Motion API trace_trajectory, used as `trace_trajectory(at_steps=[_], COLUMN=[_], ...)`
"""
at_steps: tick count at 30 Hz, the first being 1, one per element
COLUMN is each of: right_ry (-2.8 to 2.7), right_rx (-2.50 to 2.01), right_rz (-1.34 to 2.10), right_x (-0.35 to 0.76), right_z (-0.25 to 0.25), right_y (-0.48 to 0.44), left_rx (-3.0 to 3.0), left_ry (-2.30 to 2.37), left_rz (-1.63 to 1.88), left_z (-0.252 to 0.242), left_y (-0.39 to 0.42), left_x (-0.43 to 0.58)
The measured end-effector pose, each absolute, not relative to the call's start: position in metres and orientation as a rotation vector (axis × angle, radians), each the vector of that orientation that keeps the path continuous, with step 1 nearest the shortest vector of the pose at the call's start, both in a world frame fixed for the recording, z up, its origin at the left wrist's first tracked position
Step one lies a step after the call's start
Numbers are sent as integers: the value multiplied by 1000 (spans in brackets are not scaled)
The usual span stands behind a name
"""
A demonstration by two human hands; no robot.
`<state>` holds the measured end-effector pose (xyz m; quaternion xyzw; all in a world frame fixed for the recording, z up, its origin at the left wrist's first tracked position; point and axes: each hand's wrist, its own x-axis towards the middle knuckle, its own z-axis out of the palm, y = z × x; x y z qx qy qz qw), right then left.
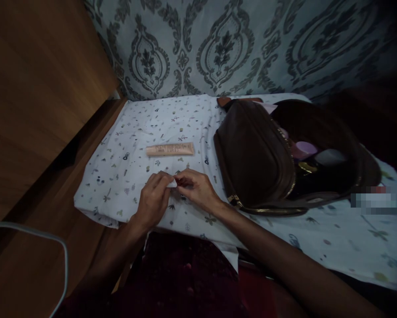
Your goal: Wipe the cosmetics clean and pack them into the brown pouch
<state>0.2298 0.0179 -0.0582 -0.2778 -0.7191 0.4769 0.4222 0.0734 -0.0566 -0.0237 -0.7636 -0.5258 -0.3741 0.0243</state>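
My left hand [154,194] is closed, its thumb and fingers pinching a small white piece [173,183]. Right against it, my right hand [198,189] is closed on a small dark red piece [178,181]. The two pieces meet between my fingertips; whether they are joined I cannot tell, as the fingers cover most of them. Just beyond my hands a beige squeeze tube [169,149] with printed text lies flat on the patterned white cloth [132,176].
To the right sits a dark brown bag [251,154], unzipped, with a purple round item [305,148] and other things inside. A wooden panel [46,66] rises at left. Behind hangs a patterned grey curtain [181,48]. A white cable [65,260] loops at lower left.
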Motion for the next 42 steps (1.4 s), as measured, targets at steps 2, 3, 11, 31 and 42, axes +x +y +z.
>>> trace_trajectory(at_steps=[2, 3, 11, 31, 42], right_ry=[-1794, -1789, -1685, -1628, -1690], right_rx=[-692, -691, -731, -838, -767], right_rz=[1199, 1202, 1345, 1352, 1301], right_x=[229, 229, 229, 228, 228], right_z=[-57, -56, -54, -52, -56], right_y=[18, 17, 16, 18, 16], left_rx=[-2354, -2341, -2275, -2237, -2237], left_ry=[-1658, -1683, -1891, -2104, -2070], left_rz=[-1087, -1058, -967, -1230, -1106], left_z=[-27, -28, -32, -34, -27], left_y=[-54, -53, -41, -41, -41], left_x=[69, 67, 44, 32, 50])
